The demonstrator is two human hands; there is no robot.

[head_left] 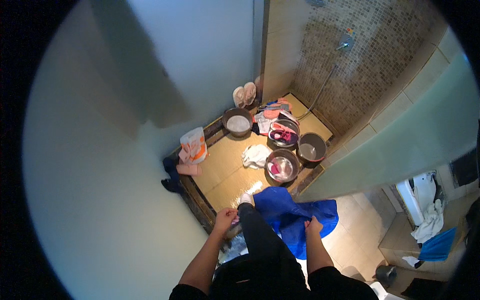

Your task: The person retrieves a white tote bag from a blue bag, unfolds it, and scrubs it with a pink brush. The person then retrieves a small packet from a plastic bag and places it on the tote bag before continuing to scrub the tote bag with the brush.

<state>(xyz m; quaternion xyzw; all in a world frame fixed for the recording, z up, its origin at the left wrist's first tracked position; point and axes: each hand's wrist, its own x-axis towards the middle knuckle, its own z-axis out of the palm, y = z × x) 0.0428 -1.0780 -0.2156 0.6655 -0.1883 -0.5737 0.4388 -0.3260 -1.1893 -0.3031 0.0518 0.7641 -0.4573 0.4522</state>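
My right hand [313, 226] grips a large blue plastic sheet or bag [275, 202], which hangs and spreads in folds in front of my right leg. Its exact kind I cannot make out. Beside my left knee, my left hand [226, 219] has its fingers curled together; a small pinkish bit shows at the fingertips, too small to name. One white shoe [246, 199] of mine stands on the wet shower floor. Just past the blue sheet sits a round basin [295, 172] with water and a pink thing in it. A white cloth [255, 156] lies crumpled to its left.
Farther in stand a basin of pink and dark shoes [283, 134], a dark bucket [311, 148] and another basin [237, 123]. An orange-and-white plastic bag [194, 146] lies by the left wall. A raised curb [199, 212] edges the shower; a glass panel [400, 145] stands right.
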